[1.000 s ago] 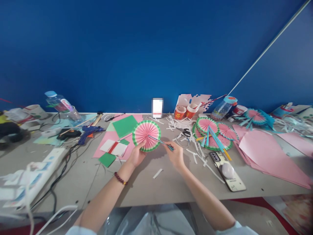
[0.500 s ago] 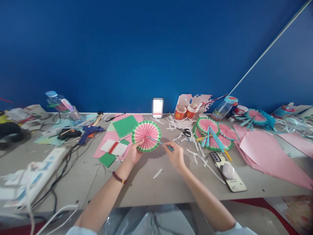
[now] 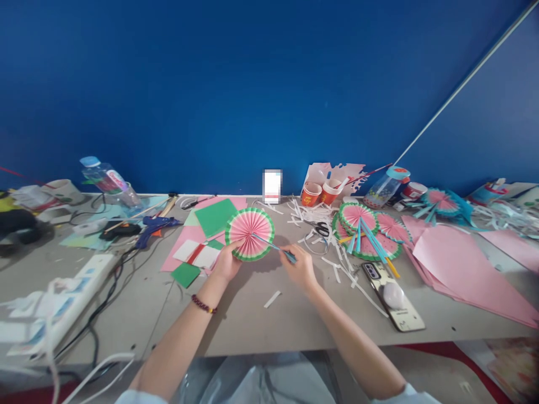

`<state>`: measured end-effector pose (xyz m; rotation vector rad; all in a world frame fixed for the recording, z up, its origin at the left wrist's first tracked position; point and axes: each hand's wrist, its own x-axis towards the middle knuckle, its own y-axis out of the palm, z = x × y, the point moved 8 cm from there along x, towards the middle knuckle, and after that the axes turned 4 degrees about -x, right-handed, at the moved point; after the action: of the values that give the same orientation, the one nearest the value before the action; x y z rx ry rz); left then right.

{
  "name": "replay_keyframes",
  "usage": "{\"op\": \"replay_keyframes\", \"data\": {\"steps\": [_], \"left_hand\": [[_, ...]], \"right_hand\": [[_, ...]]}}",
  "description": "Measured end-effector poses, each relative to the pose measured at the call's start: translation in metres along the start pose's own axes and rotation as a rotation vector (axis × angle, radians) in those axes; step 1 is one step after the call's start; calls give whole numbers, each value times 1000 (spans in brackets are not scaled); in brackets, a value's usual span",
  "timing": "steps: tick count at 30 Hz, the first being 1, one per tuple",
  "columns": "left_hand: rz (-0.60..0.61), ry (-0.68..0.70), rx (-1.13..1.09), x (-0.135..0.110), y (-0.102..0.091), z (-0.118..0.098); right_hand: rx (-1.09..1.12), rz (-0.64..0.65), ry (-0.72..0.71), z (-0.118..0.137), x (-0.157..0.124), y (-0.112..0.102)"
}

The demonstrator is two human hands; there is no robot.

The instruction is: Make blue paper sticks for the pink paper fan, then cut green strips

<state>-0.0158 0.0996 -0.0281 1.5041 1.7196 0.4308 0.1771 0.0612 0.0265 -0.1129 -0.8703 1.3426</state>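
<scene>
A round pleated paper fan (image 3: 249, 232), pink with a green and white rim, stands above the grey table (image 3: 252, 314). My left hand (image 3: 227, 261) grips its lower left edge with closed fingers. A thin blue stick (image 3: 273, 247) runs from the fan's centre down to the right. My right hand (image 3: 297, 265) pinches the lower end of that stick. A beaded bracelet (image 3: 204, 304) sits on my left wrist.
Finished fans with sticks (image 3: 365, 229) lie to the right, beside pink paper sheets (image 3: 458, 264) and a phone (image 3: 392, 295). Scissors (image 3: 320, 228), white paper strips and two red cups (image 3: 320, 193) sit behind. A green sheet (image 3: 214, 215), glue gun (image 3: 152, 226), bottle (image 3: 107, 180), power strip (image 3: 80, 280) and cables crowd the left.
The fan and both hands have shifted slightly to the left. The grips on fan and stick are unchanged.
</scene>
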Motion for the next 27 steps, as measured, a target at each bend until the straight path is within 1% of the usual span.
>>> {"op": "replay_keyframes", "data": {"steps": [7,11,14,17,19,22,24,27], "left_hand": [[-39,-6,-13,2,-4,-1],[-18,15,-41,1,-1,-6],[55,26,-120,-1,7,-8],[185,9,-168,-7,20,-3],[277,7,-137,-12,30,5],[404,-16,-5,-20,42,21],[433,-52,73,-23,45,30],[396,-83,122,-22,41,33]], "right_hand": [[-26,-2,14,-7,0,0],[-25,-18,22,-8,0,-2],[23,-3,85,-13,-1,0],[99,16,151,-17,-4,5],[127,10,174,-16,-6,7],[132,8,180,-12,-8,10],[125,13,161,-8,-9,13],[109,27,100,-2,-10,17]]}}
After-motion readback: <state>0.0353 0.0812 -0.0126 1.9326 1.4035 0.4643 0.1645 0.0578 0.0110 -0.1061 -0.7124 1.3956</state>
